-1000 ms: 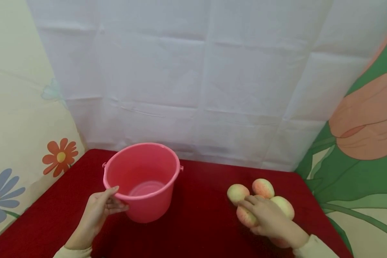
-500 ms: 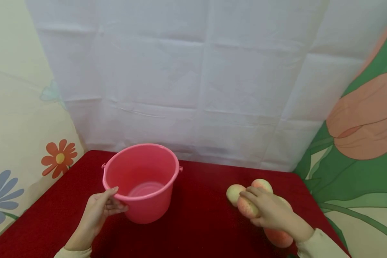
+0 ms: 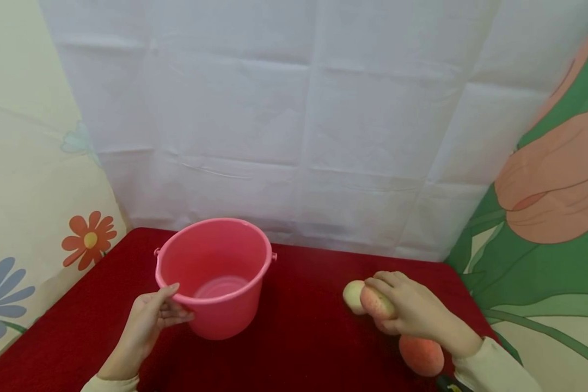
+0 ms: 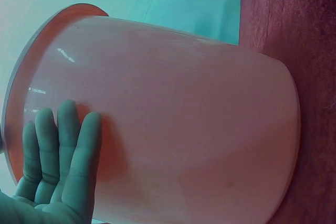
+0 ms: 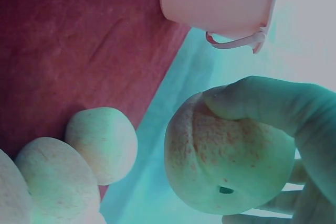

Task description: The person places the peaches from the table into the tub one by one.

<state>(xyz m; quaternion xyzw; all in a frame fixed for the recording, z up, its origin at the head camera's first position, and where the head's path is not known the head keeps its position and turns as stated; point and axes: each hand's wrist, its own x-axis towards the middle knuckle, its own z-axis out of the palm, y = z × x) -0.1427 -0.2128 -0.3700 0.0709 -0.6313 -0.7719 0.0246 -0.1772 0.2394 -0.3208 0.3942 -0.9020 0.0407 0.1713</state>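
A pink plastic bucket (image 3: 230,316) stands upright on the left of the red cloth. My left hand (image 3: 147,326) grips its near rim, thumb over the edge; in the left wrist view the fingers (image 4: 79,166) lie nearly straight along the outer wall. Farther right, my right hand (image 3: 414,305) holds a pinkish-yellow peach (image 5: 231,161) between thumb and fingers, raised over the others. A pale peach (image 3: 354,296) and a redder peach (image 3: 421,355) sit on the cloth near that hand. The right wrist view shows several peaches clustered lower left; the hand hides some in the head view.
Red cloth (image 3: 304,321) covers the table between bucket and peaches. A creased white sheet (image 3: 294,136) hangs along the back edge, and flower-printed hangings flank both sides. Something dark (image 3: 453,384) shows partly by the right sleeve.
My right hand has raised the peach off the pile and shifted slightly up, uncovering the redder peach. The left hand and the bucket stay put.
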